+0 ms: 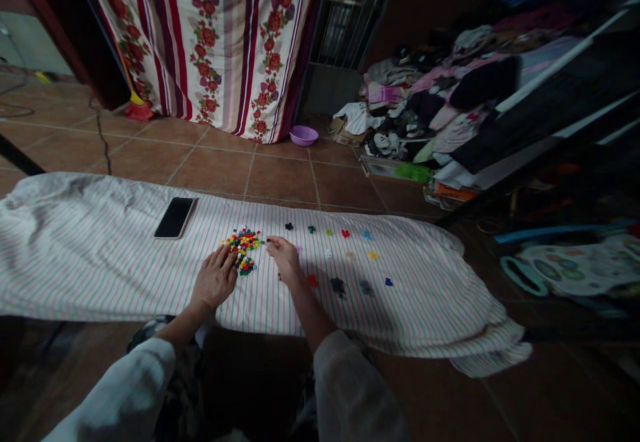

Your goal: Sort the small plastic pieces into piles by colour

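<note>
A striped cloth [100, 262] covers the work surface; a floral curtain [235, 42] hangs beyond it at 12 o'clock. The left hand [215, 279] lies palm down, fingers slightly spread, fingertips touching the 8 o'clock side of a mixed pile [246, 241]. The right hand [284, 257], at the pile's 3 o'clock, pinches with thumb and forefinger. A dark-screened phone [175, 218] rests at the pile's 10 o'clock. Small colour clusters [337, 287] sit from 2 to 4 o'clock. Tiniest is the pinched dark piece [269, 240].
</note>
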Demonstrator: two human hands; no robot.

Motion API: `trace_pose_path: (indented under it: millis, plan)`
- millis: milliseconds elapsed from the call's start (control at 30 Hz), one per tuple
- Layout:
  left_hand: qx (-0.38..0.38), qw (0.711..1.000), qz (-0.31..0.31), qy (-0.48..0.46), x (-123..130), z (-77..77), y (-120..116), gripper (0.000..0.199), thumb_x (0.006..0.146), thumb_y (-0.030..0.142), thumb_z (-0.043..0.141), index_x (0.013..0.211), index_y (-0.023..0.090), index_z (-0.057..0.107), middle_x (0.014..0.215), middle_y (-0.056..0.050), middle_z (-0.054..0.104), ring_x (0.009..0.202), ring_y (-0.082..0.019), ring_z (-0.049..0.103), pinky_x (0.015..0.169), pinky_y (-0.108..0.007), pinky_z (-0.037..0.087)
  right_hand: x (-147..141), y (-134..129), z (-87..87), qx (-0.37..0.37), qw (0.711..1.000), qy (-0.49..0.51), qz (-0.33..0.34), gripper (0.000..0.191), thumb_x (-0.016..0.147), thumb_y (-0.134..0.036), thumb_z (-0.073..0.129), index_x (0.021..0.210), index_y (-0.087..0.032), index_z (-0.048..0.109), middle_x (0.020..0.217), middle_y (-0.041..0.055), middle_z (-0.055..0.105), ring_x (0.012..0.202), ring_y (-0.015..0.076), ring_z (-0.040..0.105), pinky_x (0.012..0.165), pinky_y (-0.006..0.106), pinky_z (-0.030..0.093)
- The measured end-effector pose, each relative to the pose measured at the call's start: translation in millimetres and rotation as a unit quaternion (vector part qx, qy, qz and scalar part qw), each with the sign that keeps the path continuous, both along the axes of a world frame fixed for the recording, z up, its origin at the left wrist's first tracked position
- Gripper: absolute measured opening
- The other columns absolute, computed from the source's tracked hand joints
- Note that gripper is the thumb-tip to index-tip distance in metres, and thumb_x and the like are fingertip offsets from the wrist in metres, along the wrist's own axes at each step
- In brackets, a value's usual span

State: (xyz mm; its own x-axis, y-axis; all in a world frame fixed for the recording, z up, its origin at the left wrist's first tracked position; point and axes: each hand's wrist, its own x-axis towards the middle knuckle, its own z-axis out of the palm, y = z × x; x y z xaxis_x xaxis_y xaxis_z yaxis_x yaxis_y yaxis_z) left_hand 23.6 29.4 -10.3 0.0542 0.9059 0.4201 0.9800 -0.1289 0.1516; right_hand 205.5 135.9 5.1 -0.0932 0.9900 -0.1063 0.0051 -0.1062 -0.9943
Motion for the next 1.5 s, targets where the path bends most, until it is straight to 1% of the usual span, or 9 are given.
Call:
trace_pose_path:
  millis: [100, 200, 367, 533, 800, 1067, 1233, 1433, 1500]
  plan:
    - [0.001, 1.0, 0.002, 0.002, 0, 0.1, 0, 0.043, 0.092, 0.03, 0.038, 0.128, 0.015, 0.057, 0.142, -0.016, 0.05, 0.134, -0.03, 0.043, 0.105, -0.047, 0.042, 10, 15, 3.2, 0.056, 0.996, -0.066, -0.009, 0.024, 0.074, -0.034, 0.058, 0.092, -0.022, 0.07, 0.083, 0.0005, 0.072, 0.075, 0.0156, 0.065, 0.068, 0.026, 0.05]
    - [0.003, 1.0, 0.002, 0.002, 0, -0.3, 0, 0.043, 0.092, 0.03, 0.039, 0.128, 0.015, 0.057, 0.142, -0.016, 0.05, 0.134, -0.03, 0.043, 0.105, -0.047, 0.042, 23, 32, 9.4, 0.084, 0.984, -0.157, -0.033, 0.024, 0.076, -0.027, 0.054, 0.092, -0.023, 0.071, 0.086, 0.0016, 0.073, 0.08, 0.016, 0.066, 0.074, 0.026, 0.051]
    - [0.005, 1.0, 0.003, -0.006, 1, -0.7, 0, 0.042, 0.092, 0.03, 0.039, 0.127, 0.015, 0.057, 0.142, -0.016, 0.05, 0.135, -0.03, 0.043, 0.105, -0.047, 0.042, 43, 59, 16.7, 0.069, 0.941, -0.324, -0.066, 0.027, 0.08, -0.022, 0.051, 0.097, -0.024, 0.072, 0.092, 0.0016, 0.074, 0.086, 0.016, 0.067, 0.08, 0.025, 0.05]
    - [0.008, 1.0, 0.005, -0.001, 2, 1.5, 0, 0.042, 0.092, 0.029, 0.041, 0.129, 0.016, 0.056, 0.143, -0.015, 0.05, 0.135, -0.03, 0.043, 0.105, -0.047, 0.043, 54, 75, 16.3, 0.063, 0.905, -0.414, -0.078, 0.028, 0.081, -0.018, 0.052, 0.098, -0.025, 0.073, 0.095, 0.0021, 0.075, 0.091, 0.016, 0.068, 0.082, 0.023, 0.048]
    - [0.005, 1.0, 0.004, 0.009, 2, 3.6, -1, 0.042, 0.092, 0.028, 0.042, 0.129, 0.015, 0.056, 0.144, -0.015, 0.049, 0.136, -0.029, 0.041, 0.106, -0.045, 0.041, 52, 88, 13.1, 0.029, 0.879, -0.474, -0.043, 0.029, 0.082, -0.015, 0.053, 0.102, -0.02, 0.074, 0.102, 0.006, 0.074, 0.097, 0.0173, 0.068, 0.085, 0.022, 0.047]
    - [0.0, 1.0, 0.006, -0.005, 3, 4.9, -1, 0.042, 0.092, 0.029, 0.041, 0.129, 0.016, 0.056, 0.145, -0.014, 0.048, 0.136, -0.029, 0.041, 0.106, -0.046, 0.041, 48, 89, 11.5, 0.054, 0.859, -0.507, -0.034, 0.03, 0.084, -0.015, 0.05, 0.102, -0.022, 0.074, 0.103, 0.0048, 0.074, 0.097, 0.0162, 0.067, 0.085, 0.021, 0.046]
    - [-0.011, 1.0, 0.01, -0.008, 4, 6.3, 0, 0.043, 0.092, 0.03, 0.04, 0.129, 0.016, 0.057, 0.142, -0.015, 0.051, 0.136, -0.029, 0.042, 0.106, -0.047, 0.041, 48, 85, 10.9, 0.065, 0.862, -0.503, -0.024, 0.034, 0.086, -0.013, 0.047, 0.105, -0.022, 0.073, 0.103, 0.0041, 0.074, 0.099, 0.0151, 0.067, 0.087, 0.02, 0.046]
    - [-0.025, 1.0, 0.013, -0.01, 4, 8.4, -1, 0.043, 0.092, 0.03, 0.039, 0.128, 0.016, 0.057, 0.143, -0.014, 0.05, 0.137, -0.029, 0.04, 0.108, -0.047, 0.039, 51, 82, 10.6, 0.074, 0.877, -0.474, -0.012, 0.035, 0.085, -0.012, 0.048, 0.108, -0.021, 0.072, 0.106, 0.0061, 0.073, 0.1, 0.0158, 0.066, 0.089, 0.022, 0.047]
    - [-0.025, 0.999, 0.012, -0.016, 4, 7.6, -1, 0.043, 0.092, 0.03, 0.039, 0.129, 0.016, 0.057, 0.144, -0.014, 0.049, 0.137, -0.029, 0.04, 0.108, -0.047, 0.039, 51, 82, 10.4, 0.081, 0.883, -0.463, -0.008, 0.035, 0.084, -0.011, 0.048, 0.107, -0.022, 0.072, 0.105, 0.0053, 0.073, 0.099, 0.0156, 0.066, 0.089, 0.023, 0.047]
